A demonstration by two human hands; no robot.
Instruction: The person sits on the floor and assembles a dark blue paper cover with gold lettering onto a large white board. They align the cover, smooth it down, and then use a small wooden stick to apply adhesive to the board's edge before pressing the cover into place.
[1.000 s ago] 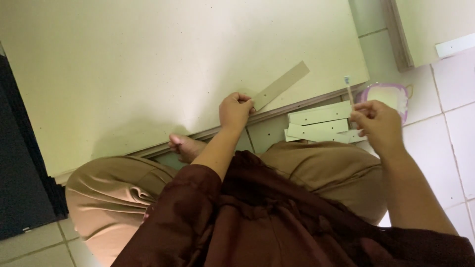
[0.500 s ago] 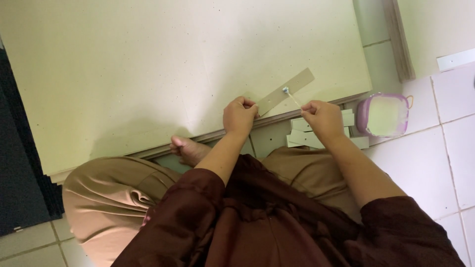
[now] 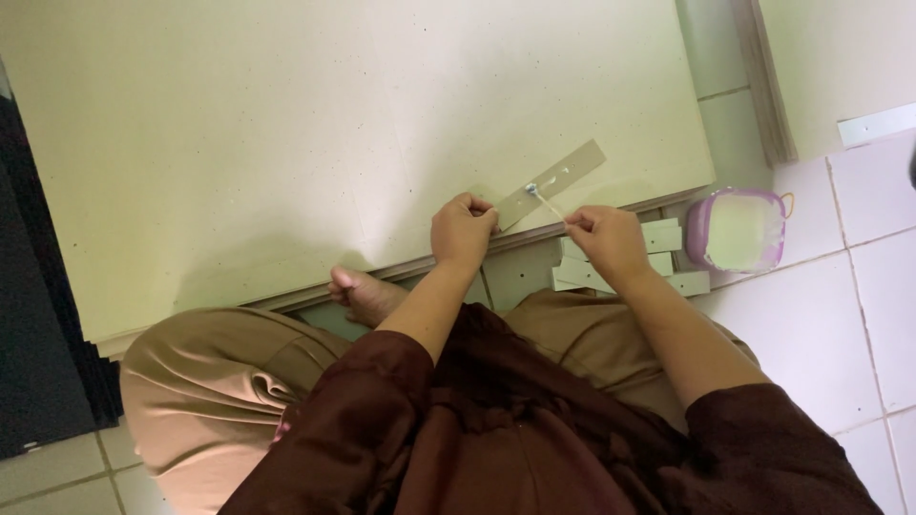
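Both arms reach forward from dark maroon sleeves pushed up near the elbows, forearms bare. The left hand (image 3: 465,232) is curled into a loose fist, knuckles up, fingers closed in a grip with the thumb tucked at the side. The right hand (image 3: 608,243) sits just beside it at the same height, wrist slightly bent, its thumb and fingertips (image 3: 572,222) pinched together and pointing toward the left hand.

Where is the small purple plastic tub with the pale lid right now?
In the head view, the purple plastic tub sits on the white tiled floor at right, beside the stacked pale strips, beyond the right hand.
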